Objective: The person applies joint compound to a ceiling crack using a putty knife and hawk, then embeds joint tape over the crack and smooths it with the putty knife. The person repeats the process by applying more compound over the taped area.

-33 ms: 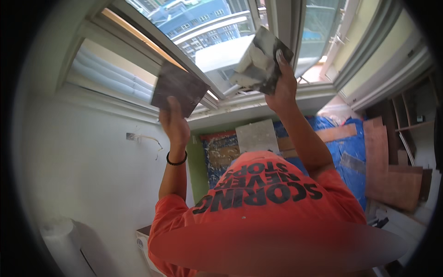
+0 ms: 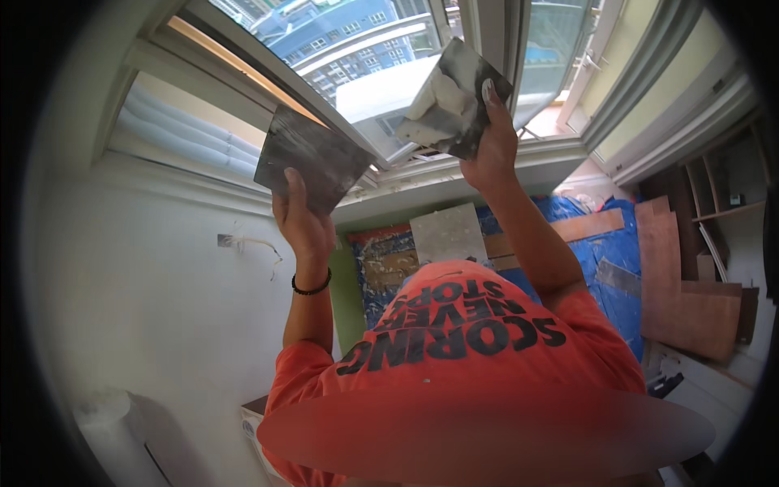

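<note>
My left hand [image 2: 303, 227] grips a dark grey square plate [image 2: 315, 154] with cloudy smears, thumb on its face, just below the window frame's lower left part. My right hand [image 2: 491, 158] holds another square metal plate [image 2: 461, 65], higher and further right, with a lump of off-white paste [image 2: 438, 101] on it. Both plates are raised in front of a white-framed window [image 2: 479, 24] that looks onto buildings. The two plates are apart. My orange shirt fills the lower middle, and a dark bead bracelet [image 2: 311, 284] is on my left wrist.
A white wall [image 2: 162, 316] at left has a small fitting with loose wires [image 2: 251, 242]. Below are blue sheeting [image 2: 621, 300], brown planks and a grey board [image 2: 446, 227]. Cut wood panels [image 2: 673, 268] and shelving [image 2: 714, 187] stand at right; a white roll [image 2: 109, 430] is at lower left.
Both plates and hands have shifted slightly left. The right plate is a little higher, and the left plate appears turned slightly. Both hands keep their hold.
</note>
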`<state>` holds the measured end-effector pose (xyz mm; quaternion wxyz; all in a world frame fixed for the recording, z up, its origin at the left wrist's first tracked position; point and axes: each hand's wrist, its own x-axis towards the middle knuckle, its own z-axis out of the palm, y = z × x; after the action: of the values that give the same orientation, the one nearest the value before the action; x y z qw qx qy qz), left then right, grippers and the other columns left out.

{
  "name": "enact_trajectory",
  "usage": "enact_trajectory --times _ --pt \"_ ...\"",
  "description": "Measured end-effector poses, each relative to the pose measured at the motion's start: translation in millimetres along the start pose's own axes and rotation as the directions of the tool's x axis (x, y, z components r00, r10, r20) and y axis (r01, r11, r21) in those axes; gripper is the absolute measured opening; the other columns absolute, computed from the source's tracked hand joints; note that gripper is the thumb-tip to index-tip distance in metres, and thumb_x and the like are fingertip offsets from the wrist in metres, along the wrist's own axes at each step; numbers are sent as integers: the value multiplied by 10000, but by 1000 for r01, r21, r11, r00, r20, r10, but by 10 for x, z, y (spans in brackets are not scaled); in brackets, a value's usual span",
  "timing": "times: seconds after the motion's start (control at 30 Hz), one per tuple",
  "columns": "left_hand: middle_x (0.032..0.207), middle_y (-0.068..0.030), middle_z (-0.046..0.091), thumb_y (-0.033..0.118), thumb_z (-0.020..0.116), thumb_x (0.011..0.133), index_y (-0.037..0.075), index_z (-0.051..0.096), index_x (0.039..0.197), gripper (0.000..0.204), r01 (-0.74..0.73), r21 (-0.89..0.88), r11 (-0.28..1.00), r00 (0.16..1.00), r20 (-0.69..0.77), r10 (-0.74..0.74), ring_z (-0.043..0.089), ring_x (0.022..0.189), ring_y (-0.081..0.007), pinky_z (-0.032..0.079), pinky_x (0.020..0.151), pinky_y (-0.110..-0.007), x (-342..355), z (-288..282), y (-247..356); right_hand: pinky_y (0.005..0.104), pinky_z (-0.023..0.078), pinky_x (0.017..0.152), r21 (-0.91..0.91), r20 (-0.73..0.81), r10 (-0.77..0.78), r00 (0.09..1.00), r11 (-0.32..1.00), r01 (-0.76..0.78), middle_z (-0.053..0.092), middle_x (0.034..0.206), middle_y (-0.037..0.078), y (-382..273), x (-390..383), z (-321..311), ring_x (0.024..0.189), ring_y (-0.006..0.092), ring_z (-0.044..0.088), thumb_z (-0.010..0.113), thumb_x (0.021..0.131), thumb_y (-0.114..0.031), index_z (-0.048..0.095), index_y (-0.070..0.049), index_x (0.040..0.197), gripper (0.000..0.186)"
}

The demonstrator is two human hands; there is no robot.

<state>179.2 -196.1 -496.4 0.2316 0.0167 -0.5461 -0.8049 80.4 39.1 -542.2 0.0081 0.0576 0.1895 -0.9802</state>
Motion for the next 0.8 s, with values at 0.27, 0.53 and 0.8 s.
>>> enact_trajectory --times 0.27,0.53,0.8 --pt "1196 -107 673 138 614 1017 -36 600 1269 306 275 42 961 954 117 -278 662 1069 -193 543 917 -335 -125 244 -385 361 535 1013 -208 19 -194 981 959 194 602 1285 67 62 -31 -31 1162 213 637 490 1087 -385 481 -69 1419 459" --pt "1177 -106 684 112 651 983 -22 617 1271 320 102 -39 994 993 -58 -105 676 1038 -196 560 896 -343 56 499 -492 388 419 684 -897 330 138 934 354 264 514 761 132 110 -481 -63 728 201 404 391 1096 -509 564 9 1045 548" --pt "1350 -301 584 119 727 903 89 603 1302 419 -879 127 460 353 823 445 603 1237 -455 477 1057 -535 -129 368 -446 327 607 821 -18 105 358 928 934 -358 688 1092 60 61 -443 -136 983 186 717 510 1077 -365 569 -86 1278 349"
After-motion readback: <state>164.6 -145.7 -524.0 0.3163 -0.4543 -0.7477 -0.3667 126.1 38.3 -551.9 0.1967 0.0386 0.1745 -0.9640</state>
